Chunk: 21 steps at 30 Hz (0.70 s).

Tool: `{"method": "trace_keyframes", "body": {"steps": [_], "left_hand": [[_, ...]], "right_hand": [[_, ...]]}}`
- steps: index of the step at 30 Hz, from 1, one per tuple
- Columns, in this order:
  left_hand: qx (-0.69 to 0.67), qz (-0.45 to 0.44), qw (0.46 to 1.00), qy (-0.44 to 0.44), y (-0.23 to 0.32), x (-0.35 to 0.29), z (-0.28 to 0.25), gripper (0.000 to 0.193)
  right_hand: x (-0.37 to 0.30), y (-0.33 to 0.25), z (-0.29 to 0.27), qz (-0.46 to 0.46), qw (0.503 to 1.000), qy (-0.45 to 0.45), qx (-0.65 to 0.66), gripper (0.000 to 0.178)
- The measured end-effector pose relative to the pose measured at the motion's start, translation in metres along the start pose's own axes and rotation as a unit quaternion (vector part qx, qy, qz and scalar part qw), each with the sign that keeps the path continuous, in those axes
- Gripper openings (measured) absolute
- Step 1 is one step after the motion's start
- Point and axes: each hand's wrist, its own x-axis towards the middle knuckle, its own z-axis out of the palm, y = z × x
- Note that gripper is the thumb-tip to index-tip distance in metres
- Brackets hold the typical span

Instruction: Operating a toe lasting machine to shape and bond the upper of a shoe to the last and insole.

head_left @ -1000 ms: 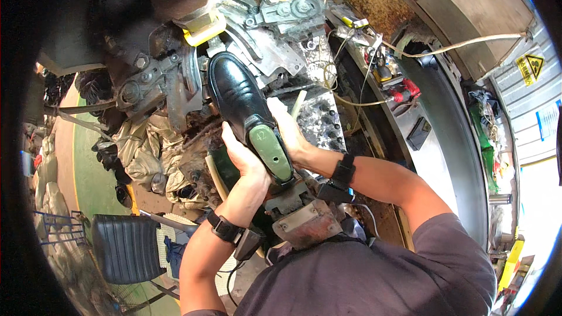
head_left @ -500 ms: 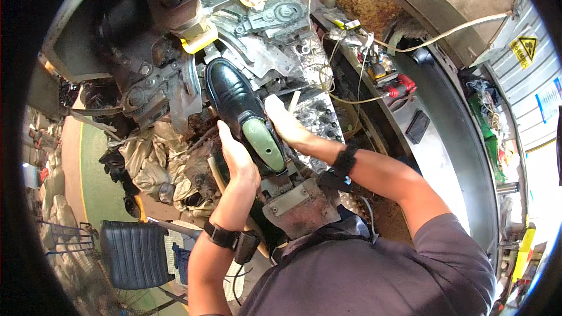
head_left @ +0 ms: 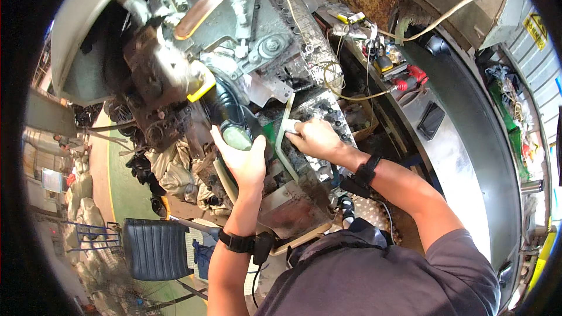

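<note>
A black leather shoe [head_left: 224, 100] on a green shoe last [head_left: 237, 138] sits in the machine, its toe under a yellow-edged part [head_left: 202, 82]. The shoe is partly hidden and looks blurred. My left hand [head_left: 241, 161] is open at the heel end, palm against the last, fingers along one side and thumb on the other. To its right, my right hand [head_left: 319, 140] is closed at a pale green bent lever [head_left: 281, 146]. A small white piece [head_left: 291, 126] shows at its fingertips; I cannot tell what it is.
Metal machine plates [head_left: 269, 47] fill the space ahead. On the right bench lie a red power tool [head_left: 413, 77] and a black phone [head_left: 431, 120], with a pale hose [head_left: 445, 20] above. A dark chair [head_left: 157, 250] stands at lower left, near crumpled cloth [head_left: 172, 172].
The shoe has moved forward under the machine's yellow-edged part. My right hand has left the shoe's side and closed at the lever. My left hand stays at the heel end. The view has shifted.
</note>
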Motion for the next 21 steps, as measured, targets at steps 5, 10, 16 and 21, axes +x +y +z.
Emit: {"method": "trace_keyframes", "body": {"steps": [5, 10, 16, 21], "left_hand": [[0.010, -0.038, 0.999, 0.001, 0.025, -0.005, 0.006, 0.096], [-0.020, -0.021, 0.999, -0.018, 0.012, 0.000, 0.003, 0.098], [0.016, -0.022, 1.000, -0.008, 0.011, 0.003, 0.004, 0.097], [-0.035, -0.039, 0.999, -0.003, 0.022, -0.003, 0.008, 0.097]], "right_hand": [[-0.009, 0.009, 0.010, -0.032, 0.995, 0.094, 0.030, 0.030], [-0.004, 0.010, 0.006, -0.037, 0.993, 0.102, 0.055, 0.030], [0.001, 0.013, 0.008, -0.034, 0.990, 0.105, 0.084, 0.028], [0.001, 0.011, 0.010, -0.023, 0.988, 0.125, 0.084, 0.024]]}}
